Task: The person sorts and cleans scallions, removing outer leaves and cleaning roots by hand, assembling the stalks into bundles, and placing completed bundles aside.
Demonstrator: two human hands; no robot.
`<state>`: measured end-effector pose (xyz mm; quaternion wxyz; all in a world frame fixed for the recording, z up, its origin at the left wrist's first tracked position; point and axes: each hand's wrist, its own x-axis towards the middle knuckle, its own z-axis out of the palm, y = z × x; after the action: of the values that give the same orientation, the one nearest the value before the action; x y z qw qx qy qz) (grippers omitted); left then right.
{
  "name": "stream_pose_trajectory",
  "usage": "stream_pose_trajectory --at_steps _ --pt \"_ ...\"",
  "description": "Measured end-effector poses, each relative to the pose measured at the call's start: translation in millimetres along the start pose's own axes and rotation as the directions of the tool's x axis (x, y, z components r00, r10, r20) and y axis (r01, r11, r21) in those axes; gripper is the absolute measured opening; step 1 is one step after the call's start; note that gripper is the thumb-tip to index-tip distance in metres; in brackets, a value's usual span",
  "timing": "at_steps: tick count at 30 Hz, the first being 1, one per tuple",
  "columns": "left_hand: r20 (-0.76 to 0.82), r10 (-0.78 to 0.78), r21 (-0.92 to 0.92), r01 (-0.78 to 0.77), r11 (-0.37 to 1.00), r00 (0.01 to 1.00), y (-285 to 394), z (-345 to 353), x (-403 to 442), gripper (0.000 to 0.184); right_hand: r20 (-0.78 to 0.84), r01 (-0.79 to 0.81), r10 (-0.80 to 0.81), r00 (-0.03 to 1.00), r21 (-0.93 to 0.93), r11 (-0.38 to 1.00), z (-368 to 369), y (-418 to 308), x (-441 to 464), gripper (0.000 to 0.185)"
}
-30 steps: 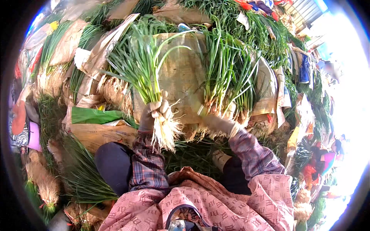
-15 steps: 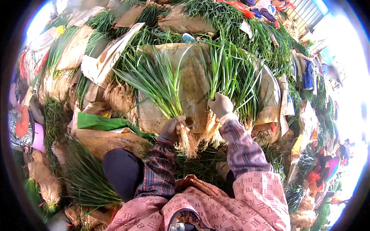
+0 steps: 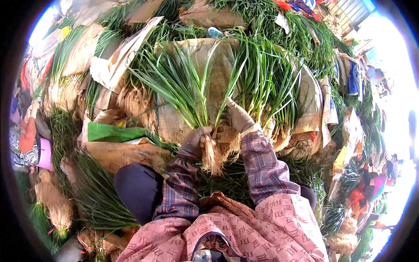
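Observation:
Gloved, my left hand (image 3: 195, 142) is closed round the base of a bunch of long green leafy stalks (image 3: 185, 94), with pale stringy roots hanging below the fist. Just right of it, my right hand (image 3: 239, 115) pinches a thin green stalk (image 3: 228, 94) near its lower part, and its roots almost touch those of the bunch. Beyond both hands lies a worn tan sack (image 3: 168, 126). More rooted stalks (image 3: 262, 94) lie on the sack's right side, leaves pointing away from me.
Around the hands lie a green sheet (image 3: 115, 132), a brown paper sack (image 3: 126, 155) and dark green leaves (image 3: 98, 196). Wrapped bundles (image 3: 83, 50) fill the far left. Another person's arm (image 3: 28, 133) shows at the left edge, and people (image 3: 379, 179) are at the right.
My right hand first reached to the stalks on the right, closed on some, and has now come left beside the held bunch. My left hand moved right and lower, still holding its bunch.

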<state>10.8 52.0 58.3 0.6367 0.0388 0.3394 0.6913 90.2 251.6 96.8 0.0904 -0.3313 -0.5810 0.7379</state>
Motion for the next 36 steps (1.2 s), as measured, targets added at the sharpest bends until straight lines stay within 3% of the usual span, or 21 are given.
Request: stream_pose_trajectory --at_steps 1,2,3,5,6,9,11,13,15,17,20,21,22,26,27,28,29,30,31,34,36 --pt "0.064 -0.065 -0.084 0.070 0.994 0.996 2.8 7.5 2.1 0.027 -0.055 0.030 -0.029 0.998 0.031 0.999 12.5 -5.4 1.2 0.055" --pt "0.054 0.085 0.241 -0.095 0.966 0.995 2.6 12.8 -2.3 0.027 -0.152 0.002 -0.010 0.988 -0.055 0.999 21.1 -10.4 -1.9 0.048" --pt "0.092 0.227 0.536 -0.241 0.809 0.969 9.1 30.7 -19.3 0.027 -0.273 0.058 -0.214 0.938 -0.484 0.873 30.2 -14.0 -7.1 0.035" --pt "0.047 0.300 0.624 -0.263 0.736 0.953 1.5 30.1 -16.6 0.026 -0.244 0.019 -0.402 0.883 -0.835 0.549 37.6 -17.9 -12.4 0.033" --pt "0.107 0.364 0.728 -0.322 0.605 0.925 -1.0 26.3 -14.1 0.026 -0.219 -0.077 -0.380 0.899 -0.932 0.355 42.7 -31.4 -21.7 0.034" --pt "0.255 0.447 0.865 -0.409 0.291 0.858 -5.8 19.4 -10.6 0.025 -0.158 -0.068 -0.366 0.917 -0.967 0.247 33.7 -31.4 -29.4 0.036" --pt "0.259 0.430 0.871 -0.401 0.282 0.865 -4.8 20.5 -8.1 0.028 -0.297 -0.129 -0.102 0.949 -0.664 0.736 25.7 -30.2 -25.2 0.035" --pt "0.209 0.350 0.895 -0.323 0.309 0.913 -0.6 21.6 -2.2 0.028 -0.285 -0.114 0.078 0.955 -0.114 0.987 11.9 -25.0 -16.1 0.030" --pt "0.132 0.311 0.821 -0.279 0.498 0.941 -7.0 13.1 2.2 0.028 -0.319 0.028 0.152 0.935 0.496 0.868 -21.3 -29.4 -3.9 0.024" --pt "0.048 0.284 0.576 -0.259 0.776 0.958 -18.9 -14.7 9.6 0.029 -0.382 0.188 0.061 0.922 0.581 0.792 -43.7 -44.9 -3.9 0.023" --pt "-0.110 0.090 0.089 -0.081 0.993 0.990 2.5 25.3 -9.7 0.029 -0.434 0.174 -0.223 0.873 -0.149 0.973 -59.4 -45.7 -2.1 0.026" --pt "-0.168 0.079 0.030 -0.075 0.997 0.983 1.8 28.2 -10.7 0.027 -0.479 0.046 -0.444 0.757 -0.639 0.767 -56.0 -40.2 -2.7 0.029" --pt "-0.156 0.074 0.039 -0.068 0.997 0.985 1.2 27.3 -8.1 0.027 -0.380 -0.178 -0.654 0.655 -0.918 0.355 -54.4 -35.4 -4.6 0.031" --pt "-0.102 0.035 -0.047 -0.040 0.998 0.994 8.7 35.3 -9.9 0.027 -0.388 -0.355 -0.160 0.908 -0.913 0.198 -12.3 -63.2 -42.8 0.033" --pt "-0.086 0.018 -0.102 -0.027 0.994 0.996 9.7 39.7 -12.8 0.027 -0.275 -0.264 -0.219 0.936 -0.961 0.080 -22.1 -41.8 -32.4 0.033" --pt "0.016 0.051 -0.146 -0.048 0.988 0.999 6.2 33.9 -10.5 0.027 -0.228 -0.188 -0.343 0.911 -0.971 0.146 -21.9 -35.7 -33.4 0.031" --pt "0.116 0.090 -0.190 -0.067 0.979 0.989 2.9 22.6 -6.1 0.028 -0.275 -0.108 -0.266 0.924 -0.855 0.508 -23.1 -34.0 -30.2 0.028" --pt "0.209 0.136 -0.237 -0.085 0.968 0.968 1.5 15.0 -3.7 0.028 -0.286 -0.033 -0.178 0.942 -0.605 0.796 -25.8 -31.4 -22.3 0.025" --pt "0.024 0.160 -0.155 -0.154 0.976 0.987 4.2 30.7 -11.5 0.029 -0.204 0.090 -0.140 0.969 -0.240 0.967 -13.5 -44.8 -27.2 0.017" --pt "-0.065 0.164 -0.214 -0.174 0.961 0.984 16.6 66.3 -24.7 0.023 0.005 0.020 -0.021 1.000 0.157 0.987 -6.6 -54.4 -45.4 0.015" --pt "-0.092 0.101 -0.197 -0.117 0.973 0.991 18.6 67.5 -23.7 0.021 0.031 -0.063 0.061 0.998 0.045 0.997 9.7 -42.9 -51.9 0.017"
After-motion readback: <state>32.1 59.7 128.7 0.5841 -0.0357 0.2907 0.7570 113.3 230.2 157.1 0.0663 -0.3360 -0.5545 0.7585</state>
